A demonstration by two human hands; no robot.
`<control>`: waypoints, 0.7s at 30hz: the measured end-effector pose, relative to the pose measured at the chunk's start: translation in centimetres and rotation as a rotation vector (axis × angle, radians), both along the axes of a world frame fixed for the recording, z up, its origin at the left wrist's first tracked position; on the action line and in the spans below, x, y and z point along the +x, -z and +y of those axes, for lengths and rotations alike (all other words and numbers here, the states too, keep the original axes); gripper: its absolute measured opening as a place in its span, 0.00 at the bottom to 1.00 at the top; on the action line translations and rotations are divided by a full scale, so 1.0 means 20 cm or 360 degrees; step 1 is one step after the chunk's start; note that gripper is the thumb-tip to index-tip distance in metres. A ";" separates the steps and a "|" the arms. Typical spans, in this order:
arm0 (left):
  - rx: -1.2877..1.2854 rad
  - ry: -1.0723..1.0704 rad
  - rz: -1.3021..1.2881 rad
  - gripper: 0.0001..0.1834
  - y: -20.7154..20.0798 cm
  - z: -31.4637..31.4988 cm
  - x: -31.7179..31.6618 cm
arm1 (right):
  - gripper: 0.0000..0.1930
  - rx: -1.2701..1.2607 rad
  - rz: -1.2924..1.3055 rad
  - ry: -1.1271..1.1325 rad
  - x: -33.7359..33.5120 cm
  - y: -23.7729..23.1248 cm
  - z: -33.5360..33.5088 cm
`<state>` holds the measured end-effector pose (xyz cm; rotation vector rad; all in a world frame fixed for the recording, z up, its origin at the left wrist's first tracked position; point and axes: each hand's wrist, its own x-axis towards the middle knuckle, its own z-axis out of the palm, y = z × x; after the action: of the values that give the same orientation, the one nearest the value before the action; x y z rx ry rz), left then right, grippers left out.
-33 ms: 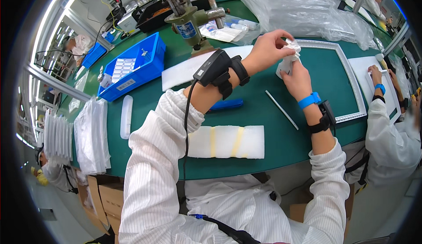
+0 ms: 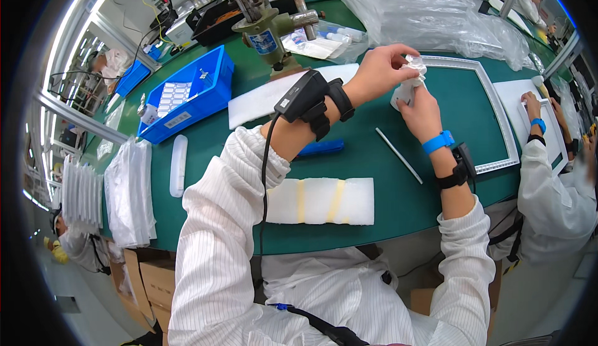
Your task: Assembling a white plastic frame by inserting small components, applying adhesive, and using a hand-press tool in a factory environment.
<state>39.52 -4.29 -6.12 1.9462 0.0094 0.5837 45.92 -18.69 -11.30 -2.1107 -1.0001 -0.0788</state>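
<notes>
My left hand (image 2: 379, 72) and my right hand (image 2: 420, 113) meet over the far middle of the green table. Between them is a crumpled white wipe (image 2: 414, 67); whether it is cloth or paper cannot be made out. The left thumb and fingertips pinch its upper part, while the right fingers close around its lower part. Something white and smooth (image 2: 395, 102) shows beside the right fingers, mostly hidden by them. Just right of my hands lies a white rectangular frame (image 2: 498, 112), flat on the table. A thin white rod (image 2: 398, 155) rests nearer to me.
A foam block with yellow bands (image 2: 321, 201) lies near the front edge. Left are a blue bin (image 2: 215, 90) and stacked white sleeves (image 2: 128, 193). A press (image 2: 265, 41) and a plastic-wrapped pile (image 2: 423, 16) stand behind. A co-worker's hand (image 2: 531, 105) is at right.
</notes>
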 end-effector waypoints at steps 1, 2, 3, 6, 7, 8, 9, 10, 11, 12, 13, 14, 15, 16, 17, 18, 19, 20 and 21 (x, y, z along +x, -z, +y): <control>-0.0005 0.0002 0.0004 0.19 0.00 -0.01 0.01 | 0.22 -0.0018 -0.0001 -0.0010 0.01 0.01 0.00; 0.0161 -0.0025 0.0034 0.18 0.00 -0.01 0.02 | 0.23 -0.0037 -0.0004 -0.0018 0.01 0.00 -0.01; 0.0328 -0.0054 0.0064 0.18 0.01 -0.01 0.03 | 0.23 -0.0042 -0.0003 -0.0016 0.00 0.00 -0.01; 0.0310 -0.0110 -0.0039 0.15 0.01 0.00 0.01 | 0.21 0.0024 -0.0014 -0.0045 -0.02 0.00 0.01; 0.0311 -0.0120 -0.0039 0.15 0.00 0.00 0.00 | 0.21 -0.0019 -0.0025 -0.0024 -0.02 0.02 0.01; 0.0278 -0.0077 0.0003 0.17 0.00 0.00 -0.01 | 0.21 -0.0059 -0.0041 -0.0014 -0.01 0.03 0.02; 0.0246 -0.0039 0.0046 0.20 -0.01 0.00 -0.04 | 0.21 -0.0054 -0.0046 -0.0040 0.00 0.05 0.03; 0.0252 -0.0069 0.0045 0.20 -0.02 0.01 -0.08 | 0.23 -0.0018 -0.0091 -0.0035 0.01 0.07 0.03; 0.0325 -0.0206 -0.0089 0.22 -0.03 -0.01 -0.13 | 0.24 0.0016 -0.0128 -0.0032 0.02 0.09 0.03; 0.0396 -0.0340 -0.0220 0.25 -0.06 -0.04 -0.20 | 0.22 -0.0019 -0.0101 -0.0020 0.03 0.08 0.02; 0.0469 -0.0257 -0.0109 0.26 -0.09 -0.04 -0.30 | 0.22 -0.0021 -0.0092 -0.0048 0.04 0.08 0.00; 0.0535 -0.0153 -0.0008 0.27 -0.13 -0.03 -0.43 | 0.22 0.0023 -0.0151 -0.0016 0.06 0.09 -0.03; 0.0708 -0.0040 -0.0007 0.23 -0.14 -0.01 -0.61 | 0.23 0.0086 -0.0197 -0.0014 0.06 0.08 -0.03; 0.0749 0.0170 0.0185 0.21 -0.19 -0.03 -0.80 | 0.25 -0.0002 -0.0177 -0.0024 0.05 0.04 -0.06; 0.0755 0.0339 0.0320 0.24 -0.20 -0.03 -1.00 | 0.25 0.0009 -0.0162 -0.0072 0.04 0.03 -0.07; 0.0900 0.0362 0.0496 0.29 -0.20 -0.03 -1.18 | 0.28 -0.0108 -0.0148 -0.0081 0.04 0.01 -0.08; 0.1082 0.0238 0.0561 0.32 -0.20 -0.07 -1.33 | 0.31 -0.0230 -0.0148 -0.0069 0.05 -0.01 -0.11; 0.1262 0.0132 0.0685 0.34 -0.21 -0.10 -1.45 | 0.33 -0.0206 -0.0193 -0.0059 0.05 -0.02 -0.14; 0.1259 0.0098 0.0691 0.34 -0.18 -0.12 -1.52 | 0.36 -0.0194 -0.0248 -0.0043 0.05 -0.03 -0.19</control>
<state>9.19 -6.62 -2.43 2.7997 -0.0103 0.0987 46.99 -22.51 -10.68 -2.2282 -1.1503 -0.1751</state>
